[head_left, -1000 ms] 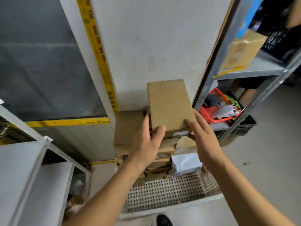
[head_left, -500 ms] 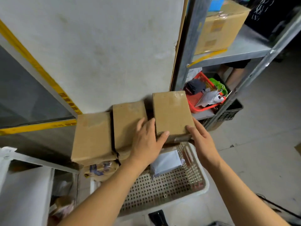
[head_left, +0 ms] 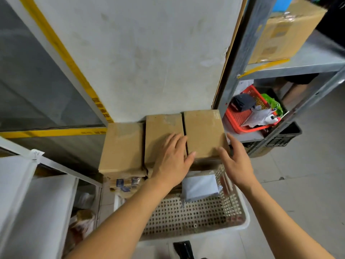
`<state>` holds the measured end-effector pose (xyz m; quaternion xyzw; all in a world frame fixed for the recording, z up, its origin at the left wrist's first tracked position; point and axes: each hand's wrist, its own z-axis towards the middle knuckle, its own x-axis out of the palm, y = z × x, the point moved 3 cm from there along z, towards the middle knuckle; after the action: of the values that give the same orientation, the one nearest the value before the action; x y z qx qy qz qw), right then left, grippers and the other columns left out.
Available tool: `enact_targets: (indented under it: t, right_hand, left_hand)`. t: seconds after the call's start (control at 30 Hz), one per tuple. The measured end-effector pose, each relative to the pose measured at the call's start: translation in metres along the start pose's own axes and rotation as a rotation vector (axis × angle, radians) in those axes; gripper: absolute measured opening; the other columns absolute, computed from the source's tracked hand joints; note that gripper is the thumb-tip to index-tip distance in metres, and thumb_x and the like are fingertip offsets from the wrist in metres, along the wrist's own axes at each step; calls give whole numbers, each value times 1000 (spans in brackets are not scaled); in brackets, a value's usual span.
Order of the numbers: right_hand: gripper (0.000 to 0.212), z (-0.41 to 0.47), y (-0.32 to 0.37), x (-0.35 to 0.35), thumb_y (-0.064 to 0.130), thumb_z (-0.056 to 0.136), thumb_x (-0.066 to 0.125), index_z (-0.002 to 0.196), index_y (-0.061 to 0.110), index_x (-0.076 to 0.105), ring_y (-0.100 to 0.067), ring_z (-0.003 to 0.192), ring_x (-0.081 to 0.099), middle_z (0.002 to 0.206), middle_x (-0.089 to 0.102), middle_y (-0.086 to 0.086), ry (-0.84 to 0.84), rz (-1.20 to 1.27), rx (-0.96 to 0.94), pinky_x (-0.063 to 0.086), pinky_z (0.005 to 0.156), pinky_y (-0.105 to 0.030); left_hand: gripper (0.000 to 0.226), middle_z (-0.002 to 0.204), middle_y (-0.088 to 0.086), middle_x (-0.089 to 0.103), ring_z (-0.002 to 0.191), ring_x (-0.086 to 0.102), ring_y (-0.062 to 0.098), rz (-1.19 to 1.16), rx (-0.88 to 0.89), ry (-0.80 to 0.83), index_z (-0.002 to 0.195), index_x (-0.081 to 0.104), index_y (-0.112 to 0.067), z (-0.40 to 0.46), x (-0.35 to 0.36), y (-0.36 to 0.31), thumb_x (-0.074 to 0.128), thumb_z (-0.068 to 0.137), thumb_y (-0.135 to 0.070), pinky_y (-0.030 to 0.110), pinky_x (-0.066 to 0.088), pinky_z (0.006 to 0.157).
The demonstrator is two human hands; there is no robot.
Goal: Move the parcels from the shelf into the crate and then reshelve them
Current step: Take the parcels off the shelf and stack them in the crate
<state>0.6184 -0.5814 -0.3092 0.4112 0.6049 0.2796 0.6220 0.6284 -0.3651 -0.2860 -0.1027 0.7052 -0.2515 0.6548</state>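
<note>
Three brown cardboard parcels sit side by side on top of a stack in the white perforated crate [head_left: 242,221]: a left parcel [head_left: 121,146], a middle parcel [head_left: 160,128] and a right parcel [head_left: 203,131]. My left hand [head_left: 171,159] lies flat on the middle parcel, with its thumb on the right parcel's near edge. My right hand [head_left: 235,161] clasps the right parcel's near right corner, thumb on top and fingers down its side. A white pouch [head_left: 199,187] lies in the crate below the parcels. More parcels are half hidden beneath.
A grey metal shelf [head_left: 298,62] stands at the right with a large carton [head_left: 285,28] on it. Below it are a red basket [head_left: 240,120] of odds and ends and a black crate [head_left: 285,135]. A white rack [head_left: 28,193] stands at the left, close to the crate.
The right parcel has come down from raised and tilted to level with the other two on the stack. My view has shifted right and down. Both hands stayed on it.
</note>
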Motion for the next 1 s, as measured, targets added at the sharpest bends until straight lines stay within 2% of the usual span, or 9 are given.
enact_targets:
  t: [0.13, 0.2, 0.27, 0.4, 0.5, 0.57, 0.67, 0.77, 1.0]
  right_hand:
    - [53, -1, 55, 15, 30, 104, 62, 154, 19, 48, -12, 141, 44, 154, 51, 2, 14, -170, -278, 35, 118, -34]
    - [47, -5, 86, 33, 30, 105, 60, 151, 23, 51, -2, 128, 47, 147, 56, 8, 112, -152, -345, 37, 109, -29]
    - [43, -11, 117, 59, 32, 107, 59, 149, 28, 53, 4, 124, 47, 143, 57, 15, 240, -134, -378, 38, 103, -26]
    - [38, -35, 177, 122, 37, 106, 58, 144, 29, 60, -3, 118, 58, 138, 63, 16, 371, -142, -513, 47, 97, -29]
    - [33, -70, 227, 174, 34, 106, 60, 138, 29, 63, 1, 117, 56, 133, 61, 17, 475, -171, -639, 45, 97, -24]
    - [33, -101, 262, 209, 33, 105, 61, 137, 27, 65, -6, 120, 60, 136, 63, 13, 546, -186, -718, 45, 102, -25]
    - [40, -161, 319, 258, 34, 106, 60, 145, 24, 61, -10, 136, 54, 145, 62, 7, 628, -183, -848, 39, 114, -26]
    - [41, -229, 371, 303, 34, 105, 61, 147, 28, 59, -2, 134, 51, 146, 59, 14, 726, -137, -922, 35, 109, -18]
    - [47, -400, 461, 409, 35, 106, 60, 152, 27, 53, -6, 138, 48, 151, 55, 11, 961, -55, -1148, 34, 105, -18]
  left_hand:
    - [64, 168, 2, 33, 156, 21, 17, -7, -48, -126, 161, 37, -15, -20, -43, 23, 46, 108, -49, 31, 14, 127]
    - [62, 164, 3, 39, 153, 28, 19, 7, -100, -188, 158, 41, -15, -37, -69, 41, 47, 107, -49, 34, 21, 127]
    - [59, 161, 5, 44, 150, 33, 20, 6, -161, -252, 156, 44, -14, -60, -96, 63, 50, 107, -47, 35, 25, 125]
    - [58, 156, 7, 51, 146, 40, 24, 49, -314, -387, 155, 47, -15, -126, -150, 112, 52, 106, -46, 37, 33, 118]
    - [56, 149, 14, 56, 140, 46, 32, 61, -467, -486, 154, 49, -16, -194, -186, 151, 56, 106, -44, 42, 37, 113]
    - [55, 144, 14, 60, 137, 51, 33, 78, -541, -571, 150, 53, -16, -244, -210, 175, 60, 104, -44, 46, 43, 111]
    - [52, 139, 12, 65, 131, 57, 31, 108, -620, -706, 144, 59, -13, -326, -246, 205, 65, 101, -40, 47, 52, 106]
    - [50, 140, 11, 64, 131, 57, 31, 139, -684, -816, 143, 59, -9, -410, -283, 230, 65, 102, -37, 44, 51, 106]
    - [53, 145, 11, 62, 137, 51, 33, 292, -905, -997, 145, 58, -8, -601, -343, 270, 66, 101, -37, 43, 44, 112]
